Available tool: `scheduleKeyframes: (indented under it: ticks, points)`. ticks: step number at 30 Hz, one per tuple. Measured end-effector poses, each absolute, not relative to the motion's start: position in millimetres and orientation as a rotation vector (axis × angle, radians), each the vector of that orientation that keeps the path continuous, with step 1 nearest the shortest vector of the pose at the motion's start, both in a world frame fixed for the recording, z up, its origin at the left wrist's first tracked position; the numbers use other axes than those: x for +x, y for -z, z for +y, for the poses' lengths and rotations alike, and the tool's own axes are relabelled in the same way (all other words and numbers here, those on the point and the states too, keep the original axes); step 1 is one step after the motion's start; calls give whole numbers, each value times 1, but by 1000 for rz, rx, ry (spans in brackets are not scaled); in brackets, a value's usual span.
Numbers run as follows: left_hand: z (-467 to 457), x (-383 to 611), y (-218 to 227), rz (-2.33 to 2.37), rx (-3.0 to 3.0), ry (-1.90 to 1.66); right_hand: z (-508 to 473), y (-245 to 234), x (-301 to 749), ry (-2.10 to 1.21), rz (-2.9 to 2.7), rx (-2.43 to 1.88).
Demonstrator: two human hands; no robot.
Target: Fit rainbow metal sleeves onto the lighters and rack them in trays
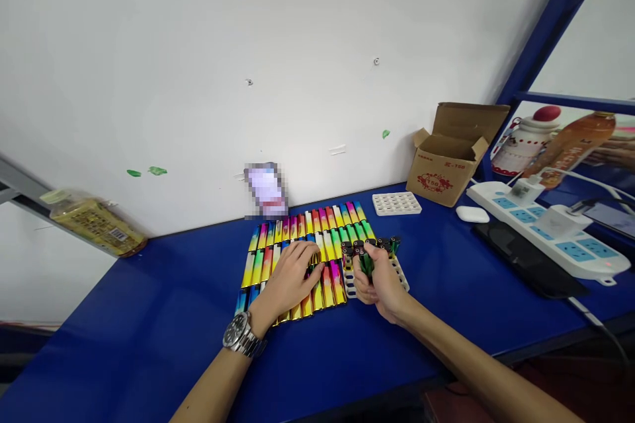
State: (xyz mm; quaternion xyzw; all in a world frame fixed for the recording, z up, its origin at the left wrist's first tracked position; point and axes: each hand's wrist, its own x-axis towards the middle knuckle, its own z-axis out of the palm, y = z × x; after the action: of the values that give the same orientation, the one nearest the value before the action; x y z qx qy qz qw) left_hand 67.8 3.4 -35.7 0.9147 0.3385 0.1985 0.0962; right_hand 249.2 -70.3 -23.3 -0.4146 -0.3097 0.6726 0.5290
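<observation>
- A white wall (317, 46) is standing at the far side.
- A blue table (163, 317) is reaching along it.
- A white power strip (533, 215) is lying on the right.
- Shiny, bright lighters (327, 287) are lying in three rows in the middle.
- A brown box (436, 175) is sitting far right, flaps open.
- A drink bottle (96, 221) is leaning on the left.
- The left hand (292, 277) is resting over the rows, fingers bending near a gold lighter; I'm not able to tell if it's gripping it.
- The right hand (381, 281) is squeezing into a fist around a green lighter (366, 263).
- A white tray (399, 274) is sitting under that fist, with more lighters standing in it.
- A silver watch (238, 332) is circling the left wrist.
</observation>
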Motion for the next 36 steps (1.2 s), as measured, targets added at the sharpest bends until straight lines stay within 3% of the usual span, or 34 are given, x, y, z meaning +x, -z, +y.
scheduleKeyframes:
  ticks: [9, 15, 28, 36]
  points:
    - [2, 67, 36, 994, 2732, -598, -86, 20, 265, -1382, -1122, -872]
    - [2, 66, 38, 1004, 2730, -588, -107, 19, 297, -851, -1423, -1143]
    - [1, 66, 38, 1005, 2725, -570, -111, 45, 337, -121, -1435, -1498]
    - [2, 67, 39, 993, 2730, -554, -101, 41, 340, -114, -1506, -1648]
